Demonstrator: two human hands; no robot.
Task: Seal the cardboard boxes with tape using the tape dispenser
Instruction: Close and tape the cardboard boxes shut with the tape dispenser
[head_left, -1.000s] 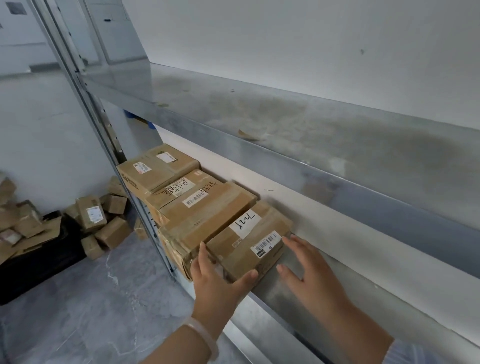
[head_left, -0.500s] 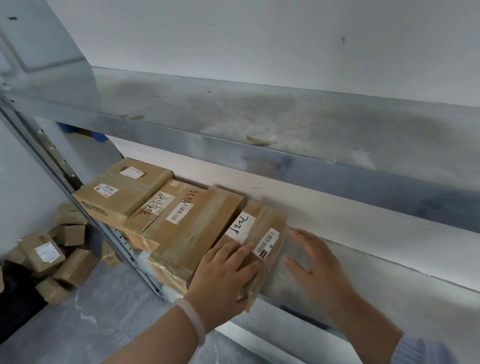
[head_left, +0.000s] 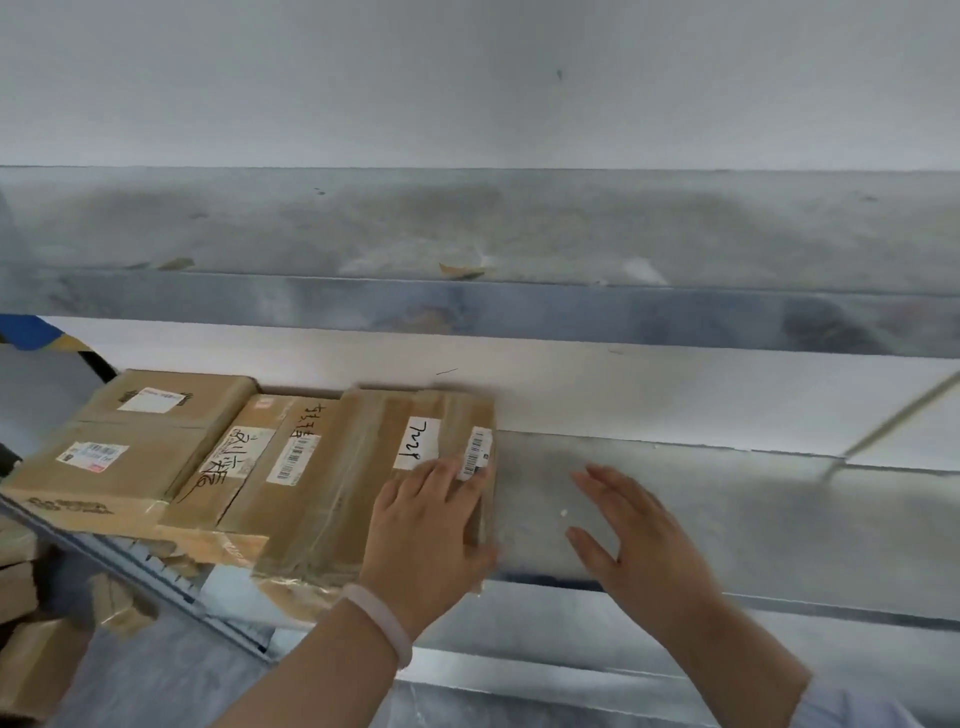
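Several taped cardboard boxes lie side by side on a metal shelf (head_left: 727, 499). The rightmost box (head_left: 447, 421) carries a white handwritten label and a barcode sticker. My left hand (head_left: 431, 525) lies flat on that box's near end, fingers straight, thumb at its right edge. My right hand (head_left: 639, 530) hovers open over the bare shelf, just right of the box and apart from it. To the left lie a box with handwriting and a barcode (head_left: 280, 452) and a larger box (head_left: 140, 441). No tape dispenser is in view.
An upper metal shelf (head_left: 467, 306) runs across overhead with paper scraps on it. More cardboard boxes (head_left: 31, 654) sit on the floor at lower left. A thin pale strip (head_left: 893, 415) slants at the far right against the white wall.
My view has swung right and squared up to the shelf. My left hand has slid further onto the rightmost box. My right hand has drawn away from the box's right side.
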